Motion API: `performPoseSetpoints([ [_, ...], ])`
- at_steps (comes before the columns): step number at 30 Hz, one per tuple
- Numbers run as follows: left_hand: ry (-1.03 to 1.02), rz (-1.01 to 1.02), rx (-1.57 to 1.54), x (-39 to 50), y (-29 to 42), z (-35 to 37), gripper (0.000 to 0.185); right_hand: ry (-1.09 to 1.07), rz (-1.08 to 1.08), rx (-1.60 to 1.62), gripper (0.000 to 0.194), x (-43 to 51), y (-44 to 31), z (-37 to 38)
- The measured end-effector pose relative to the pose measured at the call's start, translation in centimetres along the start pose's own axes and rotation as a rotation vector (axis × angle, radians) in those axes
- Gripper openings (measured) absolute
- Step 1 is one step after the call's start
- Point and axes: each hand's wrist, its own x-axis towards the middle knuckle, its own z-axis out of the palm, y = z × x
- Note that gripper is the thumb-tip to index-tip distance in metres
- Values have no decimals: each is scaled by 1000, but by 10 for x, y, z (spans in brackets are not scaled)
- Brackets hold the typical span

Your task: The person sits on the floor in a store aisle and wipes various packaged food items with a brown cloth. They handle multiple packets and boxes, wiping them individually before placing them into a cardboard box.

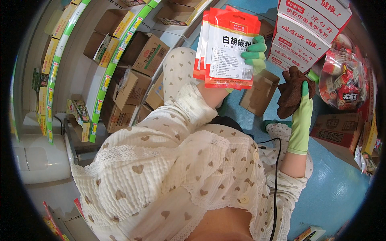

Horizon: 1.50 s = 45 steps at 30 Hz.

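My left hand (pixel 254 55), in a green rubber glove, grips a stack of flat red-and-white plastic packets (pixel 230 64) near their right edge. The packets overlap, and the front one bears printed writing. In the same kind of glove, my right hand (pixel 303 93) holds a bunched brown cloth (pixel 291 95), with a green fingertip lying across it. Most of the right fingers are hidden by the cloth. Beneath and between the two hands, an open cardboard box (pixel 261 93) rests on the blue floor.
Shelves with a green price rail (pixel 116 57) hold open cartons (pixel 149 54) on the left. Stacked white-and-red boxes (pixel 304 33) stand at the upper right, beside plastic-wrapped noodle tubs (pixel 346 81) and a brown carton (pixel 336 129). A black cable (pixel 277 174) runs along my clothing.
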Motion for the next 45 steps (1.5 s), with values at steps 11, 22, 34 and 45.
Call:
performPoseSetpoints([
  [11, 26, -8, 1, 0, 0, 1, 35, -16, -73, 6, 56, -4, -3, 10],
  [22, -102, -46, -56, -1, -1, -4, 37, -19, -65, 32, 59, -7, -5, 15],
  [34, -118, -40, -36, -2, 2, -9, 33, 0, -37, 11, 60, -3, -2, 8],
  [45, 44, 10, -41, -4, -2, 0, 37, 17, -68, -6, 58, -6, -3, 11],
])
